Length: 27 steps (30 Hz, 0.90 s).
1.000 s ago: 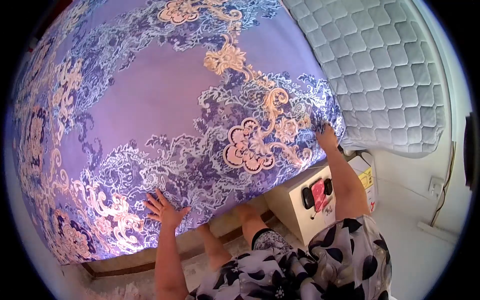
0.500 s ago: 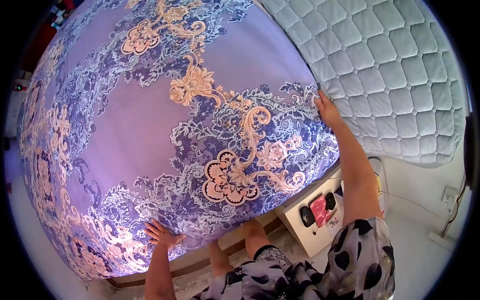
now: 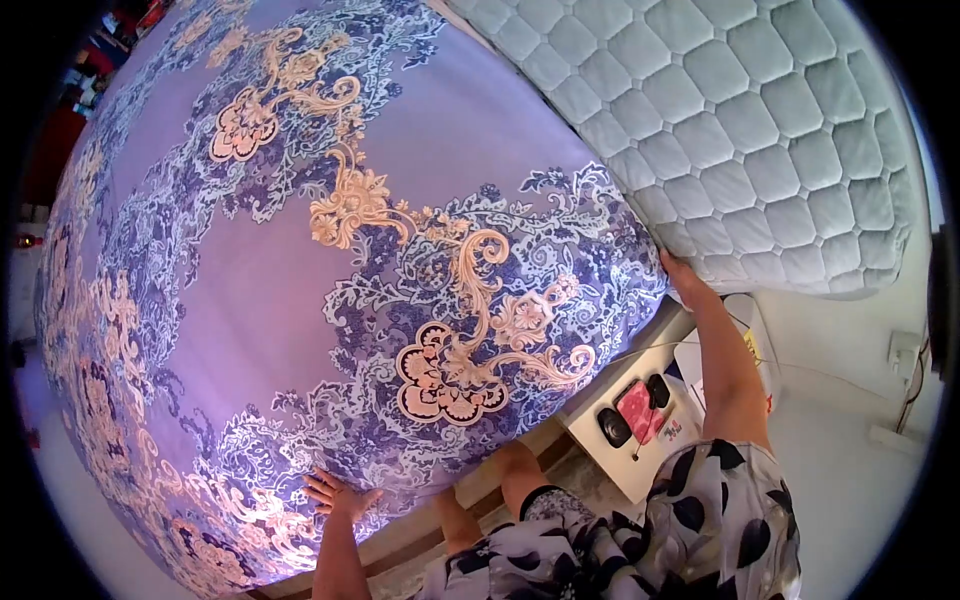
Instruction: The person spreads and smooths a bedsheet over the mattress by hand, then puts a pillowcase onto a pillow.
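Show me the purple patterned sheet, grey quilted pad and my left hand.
Purple patterned sheet [image 3: 275, 300]: head view, plain purple area.
Grey quilted pad [image 3: 742, 142]: head view, middle of its face.
Left hand [image 3: 342, 497]: head view, back of the hand.

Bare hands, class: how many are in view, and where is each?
2: the left hand spread on the purple floral bedspread; the right hand at its edge, beside the grey quilted fabric.
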{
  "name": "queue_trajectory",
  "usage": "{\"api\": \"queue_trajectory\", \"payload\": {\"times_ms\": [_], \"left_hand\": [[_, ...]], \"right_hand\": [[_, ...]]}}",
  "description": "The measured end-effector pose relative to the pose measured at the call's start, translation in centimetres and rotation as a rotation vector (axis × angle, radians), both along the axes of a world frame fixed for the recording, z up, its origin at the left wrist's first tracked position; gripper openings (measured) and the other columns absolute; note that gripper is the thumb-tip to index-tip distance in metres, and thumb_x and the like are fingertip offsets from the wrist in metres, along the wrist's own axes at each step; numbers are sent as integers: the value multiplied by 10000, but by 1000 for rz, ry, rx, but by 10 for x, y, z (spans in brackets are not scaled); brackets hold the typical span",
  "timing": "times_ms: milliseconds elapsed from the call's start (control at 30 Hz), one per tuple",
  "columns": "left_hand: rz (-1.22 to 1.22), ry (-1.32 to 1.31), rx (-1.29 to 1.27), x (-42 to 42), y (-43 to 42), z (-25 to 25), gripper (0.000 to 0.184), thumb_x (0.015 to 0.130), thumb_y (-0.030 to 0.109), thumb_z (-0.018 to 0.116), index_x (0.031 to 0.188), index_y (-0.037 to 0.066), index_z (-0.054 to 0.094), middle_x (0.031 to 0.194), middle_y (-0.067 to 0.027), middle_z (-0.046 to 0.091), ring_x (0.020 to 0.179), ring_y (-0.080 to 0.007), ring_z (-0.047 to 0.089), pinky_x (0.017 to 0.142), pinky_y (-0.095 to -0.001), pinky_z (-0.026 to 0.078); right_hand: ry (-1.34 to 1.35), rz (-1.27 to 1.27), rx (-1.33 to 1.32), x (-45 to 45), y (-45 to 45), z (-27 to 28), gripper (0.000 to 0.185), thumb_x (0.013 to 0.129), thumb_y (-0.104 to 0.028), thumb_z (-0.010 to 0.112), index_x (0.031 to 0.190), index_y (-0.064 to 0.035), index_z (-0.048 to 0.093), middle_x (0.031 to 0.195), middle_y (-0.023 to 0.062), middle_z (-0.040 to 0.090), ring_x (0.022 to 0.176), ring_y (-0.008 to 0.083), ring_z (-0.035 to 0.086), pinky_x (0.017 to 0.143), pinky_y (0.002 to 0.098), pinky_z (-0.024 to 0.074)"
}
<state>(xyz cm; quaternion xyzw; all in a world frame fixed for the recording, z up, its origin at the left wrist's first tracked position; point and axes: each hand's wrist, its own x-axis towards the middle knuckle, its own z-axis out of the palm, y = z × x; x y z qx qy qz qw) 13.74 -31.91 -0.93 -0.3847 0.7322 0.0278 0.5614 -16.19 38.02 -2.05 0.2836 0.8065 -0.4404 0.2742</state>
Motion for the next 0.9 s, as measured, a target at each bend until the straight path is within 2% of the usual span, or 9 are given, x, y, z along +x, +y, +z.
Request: {"api": "queue_trajectory", "payload": {"times_ms": [100, 200, 233, 367, 500, 633, 733, 767, 900], "left_hand": [[-2, 14, -12, 6, -4, -8, 1500, 533, 619, 792, 1336, 77, -353, 1394, -211, -384, 1331, -405, -265, 1053, -637, 112], [8, 3, -15, 3, -2, -4, 1503, 527, 609, 800, 1338, 82, -352, 1398, -204, -383, 1332, -403, -264, 1051, -639, 115], [9, 19, -16, 5, -2, -5, 1508, 521, 604, 804, 1337, 87, -353, 1399, -201, -383, 1334, -401, -262, 1049, -641, 120], [-1, 92, -27, 19, -10, -18, 1522, 504, 584, 822, 1335, 111, -362, 1400, -191, -386, 1337, -394, -262, 1041, -649, 141], [-27, 123, -50, 25, -9, -22, 1524, 499, 566, 833, 1332, 140, -370, 1402, -177, -388, 1336, -391, -264, 1038, -653, 153], [-6, 140, -35, 25, -10, -20, 1520, 502, 562, 834, 1334, 147, -368, 1395, -170, -401, 1334, -395, -267, 1035, -658, 152], [1, 94, -30, 22, -12, -21, 1507, 519, 555, 831, 1333, 146, -369, 1391, -166, -409, 1329, -397, -277, 1035, -662, 138], [1, 93, -20, 19, -13, -19, 1503, 522, 552, 829, 1337, 125, -360, 1396, -174, -398, 1327, -402, -279, 1039, -654, 130], [10, 105, -10, 12, -6, -9, 1496, 530, 555, 821, 1344, 82, -341, 1404, -201, -377, 1321, -413, -287, 1053, -635, 98]], "right_hand": [[80, -219, -190, 40, -22, 19, 497, 930, -394, 465, 1296, -57, 479, 1278, 63, 525, 1177, 188, 449, 1026, 324, 307], [157, -301, 15, 70, 3, -16, 342, 918, -266, 483, 1206, -92, 543, 1122, 25, 608, 1023, 141, 540, 924, 300, 398], [257, -309, 16, 76, 16, -38, 283, 883, -142, 483, 1150, -106, 568, 983, -17, 633, 853, 95, 570, 762, 238, 438], [211, -527, -148, 61, -33, -1, 480, 770, 27, 412, 1217, -95, 539, 927, 0, 615, 775, 114, 546, 684, 215, 422], [367, -499, -502, 75, -36, 9, 451, 801, 14, 447, 1233, -89, 526, 975, -2, 601, 782, 107, 533, 677, 216, 413], [407, -460, -110, 78, -12, -42, 263, 862, -47, 504, 1086, -89, 636, 868, -11, 626, 735, 94, 540, 638, 239, 432], [424, -575, -56, 76, 2, -57, 225, 862, -39, 505, 1027, -60, 657, 800, 1, 637, 723, 107, 558, 650, 262, 461], [574, -464, 129, 85, 25, -96, 212, 850, -85, 526, 1010, -55, 661, 800, 69, 670, 736, 194, 618, 683, 324, 484], [356, -339, 648, 80, 5, -83, 242, 817, -222, 530, 959, -104, 687, 947, 198, 645, 915, 375, 613, 782, 422, 484]]}}
